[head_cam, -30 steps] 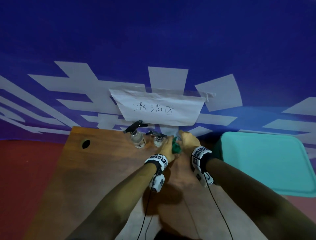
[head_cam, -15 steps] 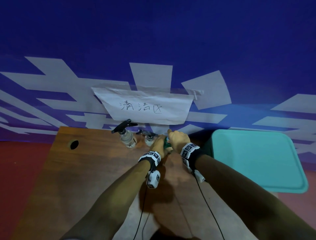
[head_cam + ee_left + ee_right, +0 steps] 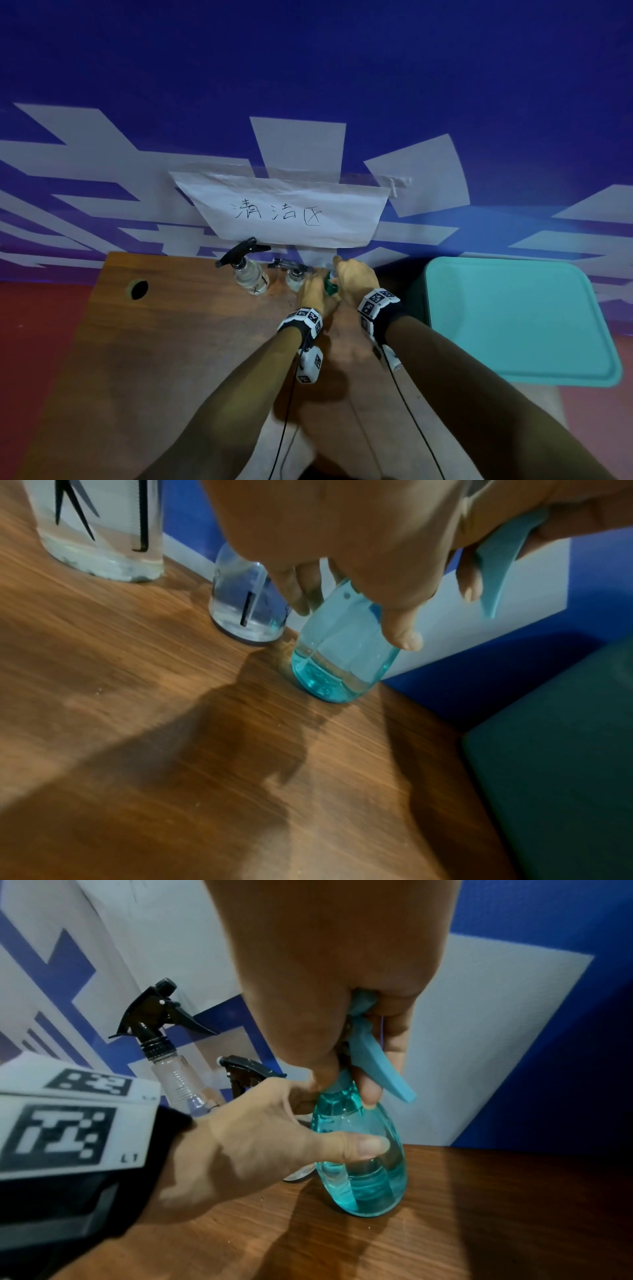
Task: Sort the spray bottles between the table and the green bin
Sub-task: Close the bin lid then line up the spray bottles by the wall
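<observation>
Now, blue bottle: upright on desk, at 12 o'clock by the wall.
Left hand: wrapped round the belly.
Right hand: squeezed round neck and trigger.
Feel: probably light, little water, smooth and slippery.
Best hold: likely the thin neck.

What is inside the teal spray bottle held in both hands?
The teal spray bottle holds clear liquid pooled near its base, most plainly in the left wrist view. The left hand and right hand cover its neck and spray head, so any dip tube is hidden.
</observation>
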